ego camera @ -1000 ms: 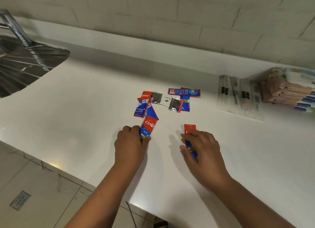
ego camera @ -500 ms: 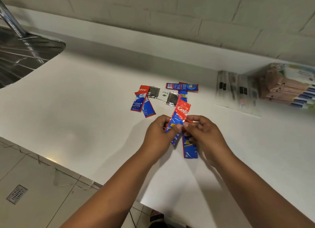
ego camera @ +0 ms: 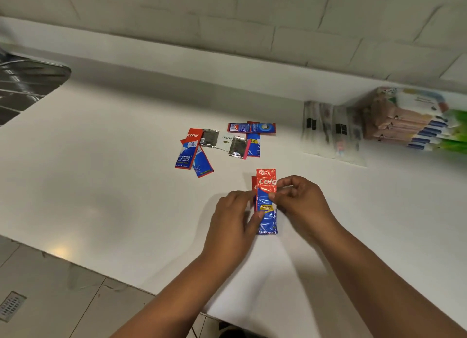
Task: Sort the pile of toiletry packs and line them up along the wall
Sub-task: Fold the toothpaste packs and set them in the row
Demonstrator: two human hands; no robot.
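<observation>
Two toothpaste sachets (ego camera: 265,201) are being pinched together just above the desk (ego camera: 126,186) by the left hand (ego camera: 233,226) and right hand (ego camera: 300,201), fingers grasping both edges; squaring them now should be making the stack easier to carry wallward.

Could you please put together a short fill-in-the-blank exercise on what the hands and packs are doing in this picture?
1. Both hands, left hand and right hand, hold a red and blue ____ sachet.
2. The metal sink lies at the far ____ of the counter.
3. The loose pile contains ____ silver foil packets.
4. The stacked packs sit against the ____.

Missing words: toothpaste; left; two; wall
</observation>
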